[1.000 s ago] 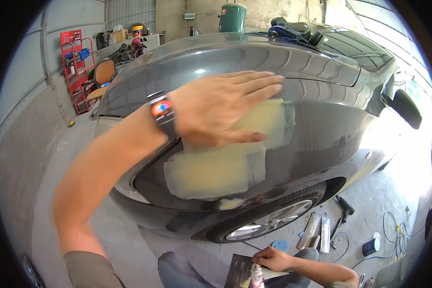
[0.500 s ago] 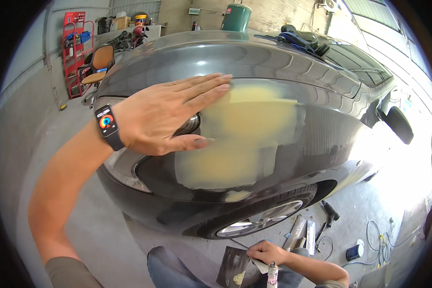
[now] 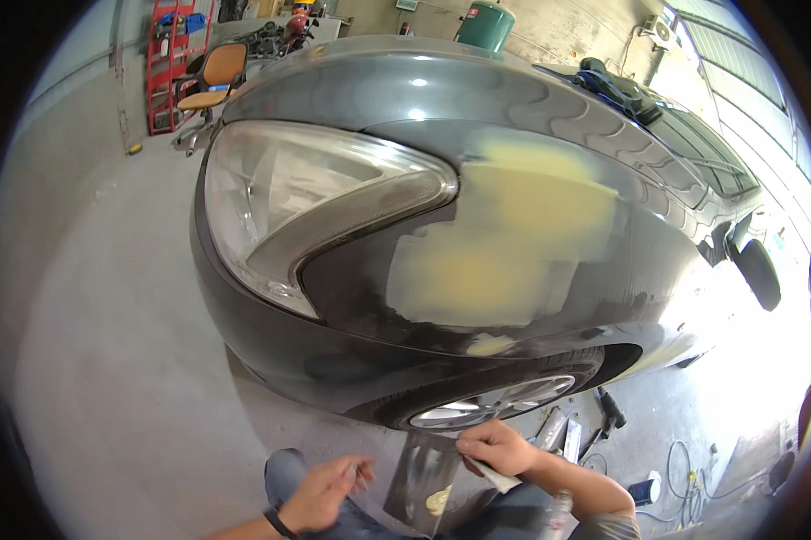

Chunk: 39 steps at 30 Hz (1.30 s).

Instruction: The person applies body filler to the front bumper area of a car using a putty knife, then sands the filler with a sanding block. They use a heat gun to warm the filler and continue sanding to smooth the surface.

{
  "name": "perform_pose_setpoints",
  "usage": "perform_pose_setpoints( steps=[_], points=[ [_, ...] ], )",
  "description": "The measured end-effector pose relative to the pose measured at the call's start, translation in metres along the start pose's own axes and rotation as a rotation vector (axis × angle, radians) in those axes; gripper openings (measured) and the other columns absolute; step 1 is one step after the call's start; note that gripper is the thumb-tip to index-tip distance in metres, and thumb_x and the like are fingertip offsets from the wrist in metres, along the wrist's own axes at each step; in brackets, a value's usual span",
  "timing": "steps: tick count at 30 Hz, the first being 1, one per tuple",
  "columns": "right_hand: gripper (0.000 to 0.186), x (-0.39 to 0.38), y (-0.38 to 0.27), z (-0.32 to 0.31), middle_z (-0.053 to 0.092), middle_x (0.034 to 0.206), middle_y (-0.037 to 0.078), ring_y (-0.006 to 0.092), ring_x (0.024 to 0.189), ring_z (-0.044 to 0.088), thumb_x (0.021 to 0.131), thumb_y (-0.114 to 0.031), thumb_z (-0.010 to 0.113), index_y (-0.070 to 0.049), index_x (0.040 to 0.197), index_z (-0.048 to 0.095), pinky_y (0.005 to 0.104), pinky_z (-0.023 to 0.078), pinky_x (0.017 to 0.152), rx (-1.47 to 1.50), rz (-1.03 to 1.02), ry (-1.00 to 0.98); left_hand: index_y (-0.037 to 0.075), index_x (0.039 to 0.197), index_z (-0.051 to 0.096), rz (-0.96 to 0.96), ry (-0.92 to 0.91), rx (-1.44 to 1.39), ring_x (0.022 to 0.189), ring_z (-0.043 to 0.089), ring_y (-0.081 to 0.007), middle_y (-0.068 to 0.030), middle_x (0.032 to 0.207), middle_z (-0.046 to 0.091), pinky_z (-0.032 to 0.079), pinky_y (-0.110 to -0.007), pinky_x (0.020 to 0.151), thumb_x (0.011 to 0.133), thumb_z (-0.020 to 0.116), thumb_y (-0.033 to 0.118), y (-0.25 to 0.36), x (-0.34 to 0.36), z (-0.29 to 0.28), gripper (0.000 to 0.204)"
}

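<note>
Gripping the board (image 3: 410,475) by its edge over the jeans (image 3: 282,465) with the right hand (image 3: 497,447), loosely curling the left hand (image 3: 328,493) just beside it, impossible to tell whether empty, and perhaps risking, by tilting too far, a slide of putty (image 3: 437,500) onto the denim.

A narrow gap parts the left hand (image 3: 329,490) from the board (image 3: 416,477). The right hand (image 3: 503,446) blocks the board's far right corner; beyond the board is the wheel (image 3: 536,391), right of the board a bottle (image 3: 558,516).
</note>
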State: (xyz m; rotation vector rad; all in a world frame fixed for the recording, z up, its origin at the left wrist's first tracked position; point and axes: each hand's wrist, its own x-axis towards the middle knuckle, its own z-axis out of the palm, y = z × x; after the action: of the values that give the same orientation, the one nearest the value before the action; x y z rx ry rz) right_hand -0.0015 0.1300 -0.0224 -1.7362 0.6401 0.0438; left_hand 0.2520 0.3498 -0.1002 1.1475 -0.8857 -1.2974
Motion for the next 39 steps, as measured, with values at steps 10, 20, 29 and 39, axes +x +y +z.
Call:
perform_pose_setpoints(
  steps=[10, 20, 29, 39],
  points=[
    [0.070, 0.072, 0.053, 0.085, 0.061, 0.071, 0.002, 0.0122, 0.065, 0.054, 0.114, -0.058, 0.036, -0.001, 0.106, 0.076, 0.0309, 0.044, 0.063, 0.080, 0.306, -0.024, -0.002, 0.135, 0.056, -0.038, 0.623, -0.444, 0.104, 0.055, -0.0077, -0.0007, 0.115, 0.065, 0.044, -0.024, 0.095, 0.114, 0.050, 0.019, -0.075, -0.056, 0.064, 0.031],
    [0.064, 0.116, 0.116, 0.168, 0.060, 0.106, 0.001, 0.0106, 0.093, 0.056, 0.116, -0.041, 0.042, 0.006, 0.159, 0.039, 0.0255, 0.051, 0.085, 1.108, 0.305, -0.237, -0.002, 0.136, 0.057, -0.071, 1.096, -0.830, 0.104, 0.053, -0.0055, 0.0002, 0.116, 0.065, 0.041, -0.022, 0.097, 0.114, 0.052, 0.020, -0.116, -0.071, 0.156, 0.032],
    [0.060, 0.108, 0.180, 0.159, 0.066, 0.118, 0.007, 0.0115, 0.099, 0.063, 0.102, -0.006, 0.068, 0.000, 0.158, 0.046, 0.0272, 0.053, 0.090, 0.265, 0.234, -0.613, -0.004, 0.142, 0.053, 0.103, 1.557, -0.456, 0.108, 0.058, -0.0061, -0.0038, 0.123, 0.067, 0.045, -0.023, 0.097, 0.114, 0.051, 0.017, -0.121, -0.091, 0.171, 0.035],
    [0.036, 0.124, 0.035, 0.074, 0.073, 0.120, 0.014, 0.0319, 0.116, 0.068, 0.083, -0.025, 0.070, -0.016, 0.116, 0.083, 0.0601, 0.052, 0.106, -0.471, -1.190, -0.334, -0.006, 0.148, 0.048, 0.003, 1.358, 0.114, 0.074, 0.052, -0.0029, 0.0003, 0.088, 0.065, 0.042, -0.022, 0.065, 0.111, 0.052, 0.013, -0.041, -0.056, 0.119, 0.041]
  ],
)
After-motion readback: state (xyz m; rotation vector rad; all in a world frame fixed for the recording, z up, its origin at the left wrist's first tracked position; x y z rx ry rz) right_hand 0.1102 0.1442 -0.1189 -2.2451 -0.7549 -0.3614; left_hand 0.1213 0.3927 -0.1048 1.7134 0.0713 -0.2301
